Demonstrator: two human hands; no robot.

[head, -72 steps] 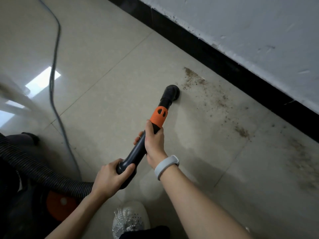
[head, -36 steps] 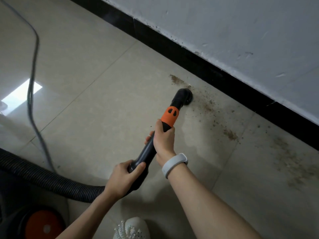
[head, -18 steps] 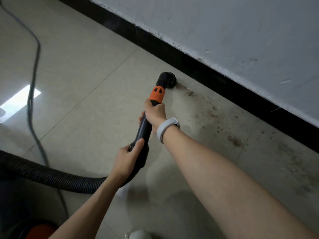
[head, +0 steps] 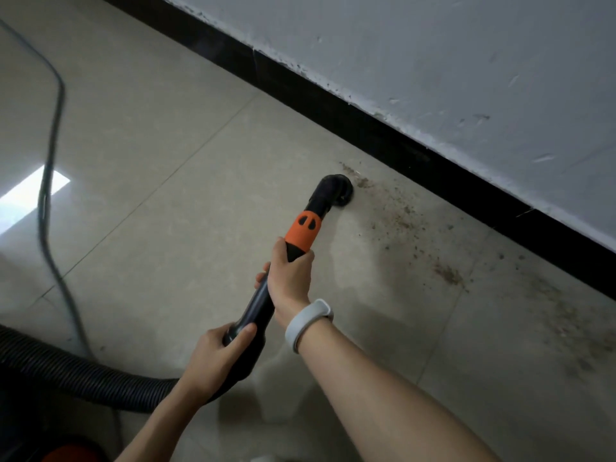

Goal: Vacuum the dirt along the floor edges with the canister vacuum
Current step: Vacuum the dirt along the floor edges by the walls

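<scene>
Canister-vacuum wand [head: 266, 295] held in two hands during edge cleaning of a tiled floor [head: 173, 201]. The right hand [head: 289, 278] is wrapped around the black tube just below the orange collar [head: 302, 233], its fingers curled under the tube and largely hidden, the thumb lying along the top; a pale wristband [head: 308, 323] is worn on that wrist. The left hand [head: 213, 356] is closed around the rear end of the wand, where the ribbed hose [head: 83, 378] is joined, the thumb pressed across the top. The round black nozzle [head: 335, 191] is set on the tile just beside the far-left end of the dirt trail [head: 403, 221], a little short of the black skirting [head: 416, 161] below the grey wall [head: 466, 61]. The step in hand is judged to be the sweep along this edge, begun at the trail's far-left end. Scattered brown dirt is seen running to the right and nearer along the skirting, with a denser clump [head: 448, 273] and a fainter patch [head: 583, 335] beyond it. The next move is judged to call for the nozzle to be kept flat on the tile and drawn rightward through these patches, close against the skirting. A grey power cord [head: 50, 195] is seen lying at far left, well apart from the nozzle.
</scene>
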